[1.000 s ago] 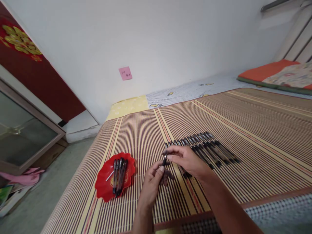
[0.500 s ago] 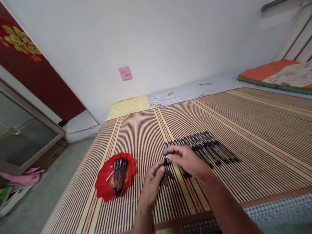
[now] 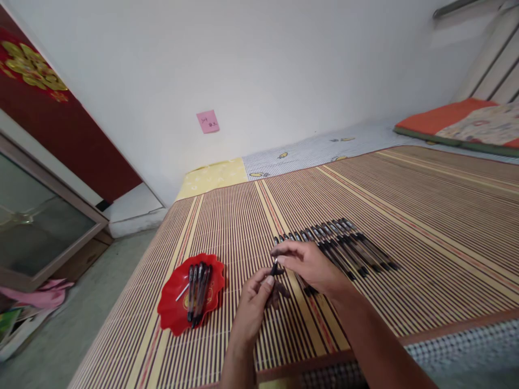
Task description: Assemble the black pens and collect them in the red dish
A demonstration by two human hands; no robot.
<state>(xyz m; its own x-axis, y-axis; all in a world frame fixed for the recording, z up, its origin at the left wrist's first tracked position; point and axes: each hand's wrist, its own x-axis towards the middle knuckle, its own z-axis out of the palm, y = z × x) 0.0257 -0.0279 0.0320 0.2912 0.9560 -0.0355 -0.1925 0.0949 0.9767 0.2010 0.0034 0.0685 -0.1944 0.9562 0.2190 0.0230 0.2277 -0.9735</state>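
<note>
My left hand (image 3: 254, 300) is closed around the black grip of a pen (image 3: 274, 268), which points up and away from me. At its tip, the thumb and forefinger of my right hand (image 3: 312, 266) are pinched together. The fingertips of both hands are smudged dark. Beyond and beside my right hand, a slanted row of black pens (image 3: 352, 249) and their caps (image 3: 320, 231) lies on the striped mat (image 3: 243, 227); my hand hides part of it. To the left, several capped pens (image 3: 198, 294) and a thin white stick (image 3: 182, 292) rest in a red scalloped dish (image 3: 168, 302).
The mat covers a bed against a white wall bearing a pink note (image 3: 208, 121). A folded orange quilt (image 3: 450, 116) lies at the far right. On the left are the floor (image 3: 130, 270) and a glass-fronted cabinet (image 3: 36, 216).
</note>
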